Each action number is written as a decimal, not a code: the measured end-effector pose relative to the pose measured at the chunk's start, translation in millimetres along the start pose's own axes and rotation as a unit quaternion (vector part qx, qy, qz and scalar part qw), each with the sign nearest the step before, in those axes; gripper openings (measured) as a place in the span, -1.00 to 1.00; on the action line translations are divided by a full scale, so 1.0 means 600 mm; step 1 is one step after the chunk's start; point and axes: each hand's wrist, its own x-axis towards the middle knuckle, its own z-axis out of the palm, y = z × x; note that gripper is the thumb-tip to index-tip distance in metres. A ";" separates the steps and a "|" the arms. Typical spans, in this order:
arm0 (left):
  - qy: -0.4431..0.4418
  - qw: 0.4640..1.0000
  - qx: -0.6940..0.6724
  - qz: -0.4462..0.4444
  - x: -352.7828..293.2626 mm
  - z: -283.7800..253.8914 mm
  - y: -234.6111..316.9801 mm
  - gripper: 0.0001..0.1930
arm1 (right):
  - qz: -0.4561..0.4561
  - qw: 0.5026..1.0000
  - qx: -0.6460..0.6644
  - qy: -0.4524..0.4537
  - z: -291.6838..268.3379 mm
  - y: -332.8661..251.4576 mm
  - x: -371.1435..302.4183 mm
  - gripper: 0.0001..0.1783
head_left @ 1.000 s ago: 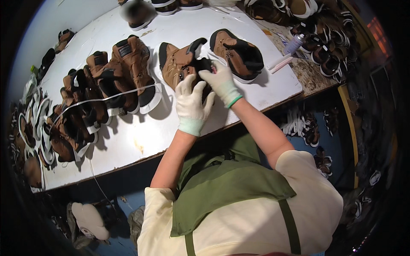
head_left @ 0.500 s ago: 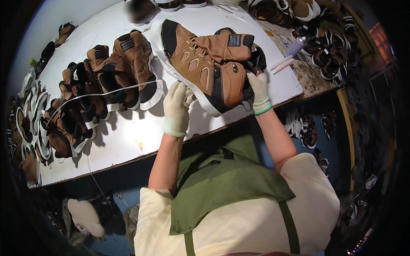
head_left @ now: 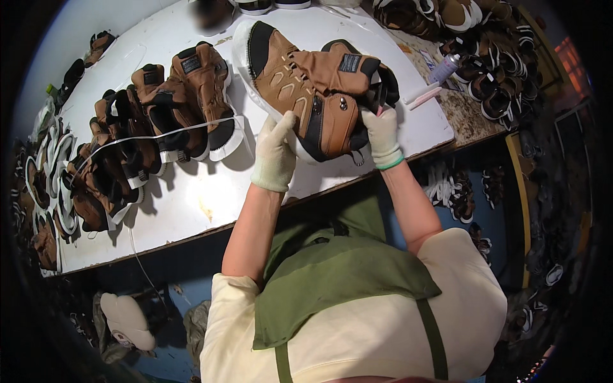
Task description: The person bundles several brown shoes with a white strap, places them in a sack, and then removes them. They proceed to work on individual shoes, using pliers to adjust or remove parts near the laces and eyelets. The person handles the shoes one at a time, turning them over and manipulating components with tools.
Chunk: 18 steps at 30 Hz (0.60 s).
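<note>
A brown high-top shoe (head_left: 329,124) with a black toe cap and white sole is tilted above the white table, its toe toward the far left. My left hand (head_left: 276,152), in a pale knit glove, is closed on the sole's near edge, thumb on the side. At the heel and collar, my gloved right hand (head_left: 382,134) is closed around a thin tool (head_left: 382,102) with a reddish part; its kind I cannot make out. The shoe hides some of the right fingers. Behind this shoe, part of another black-and-brown shoe (head_left: 388,82) shows.
Several brown shoes (head_left: 182,96) stand in a row on the left of the table (head_left: 211,191), a white cord (head_left: 156,136) lying across them. At the right are a spray can (head_left: 445,67), a pinkish marker-like stick (head_left: 424,99) and heaped shoes (head_left: 495,83).
My left hand has moved right and slightly up along the sole, its thumb now on the shoe's side. The shoe has turned slightly, its heel shifting left and up.
</note>
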 end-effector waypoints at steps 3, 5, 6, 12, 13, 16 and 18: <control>-0.013 0.999 -0.026 0.022 0.002 0.004 -0.005 -0.54 | -0.002 1.000 0.010 0.004 0.004 -0.013 -0.003 -0.72; -0.015 0.999 -0.046 0.011 -0.001 0.009 -0.003 -0.54 | -0.007 1.000 0.027 0.006 0.004 -0.018 -0.001 -0.73; -0.016 0.998 -0.056 0.005 -0.003 0.011 -0.003 -0.54 | -0.017 1.000 0.001 0.021 0.008 -0.022 0.001 -0.72; -0.061 0.995 -0.067 0.040 -0.017 0.021 -0.021 -0.54 | 0.184 0.963 0.182 0.069 0.003 0.007 0.020 -0.78; -0.050 0.983 -0.178 -0.004 -0.013 0.019 -0.025 -0.54 | 0.197 0.957 0.199 0.073 0.006 0.008 0.022 -0.79; -0.069 0.974 -0.216 -0.017 -0.012 0.007 -0.025 -0.54 | 0.175 0.967 0.182 0.036 0.014 0.008 0.027 -0.78; -0.060 0.978 -0.199 -0.012 -0.011 0.009 -0.021 -0.53 | 0.158 0.976 0.145 0.028 0.018 0.005 0.029 -0.76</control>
